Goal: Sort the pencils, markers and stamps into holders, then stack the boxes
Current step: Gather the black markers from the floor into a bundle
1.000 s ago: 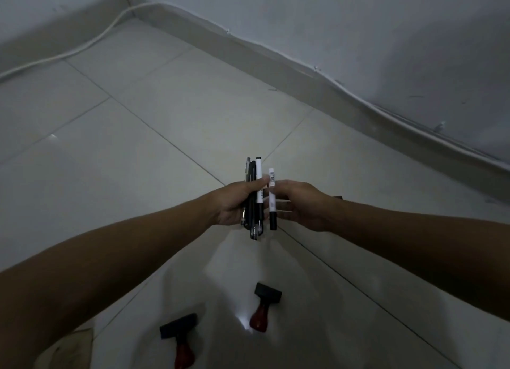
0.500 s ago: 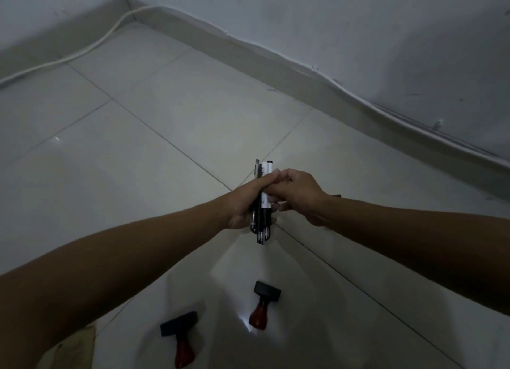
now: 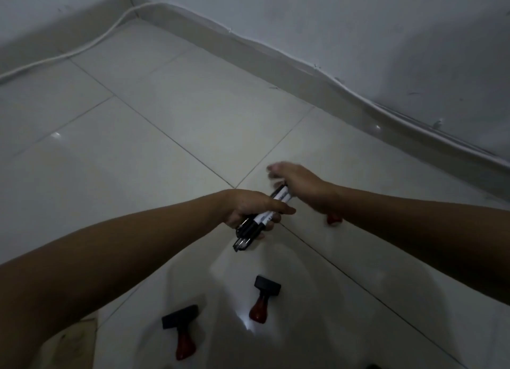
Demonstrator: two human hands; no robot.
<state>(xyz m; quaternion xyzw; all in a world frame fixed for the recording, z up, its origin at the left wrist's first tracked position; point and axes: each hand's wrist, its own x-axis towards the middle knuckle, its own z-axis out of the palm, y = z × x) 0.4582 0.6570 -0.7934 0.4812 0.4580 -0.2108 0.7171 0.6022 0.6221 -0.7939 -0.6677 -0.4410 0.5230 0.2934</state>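
While the left hand (image 3: 249, 207) grips the markers (image 3: 260, 219), print unreadable, the right hand (image 3: 298, 184) hovers open.

Right hand's fingers (image 3: 276, 170) blurred; red stamp (image 3: 333, 219) mostly hidden.

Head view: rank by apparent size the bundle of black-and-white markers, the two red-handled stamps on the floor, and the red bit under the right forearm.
1. Bundle of black-and-white markers
2. Two red-handled stamps: alike; not ranked
3. Red bit, mostly hidden
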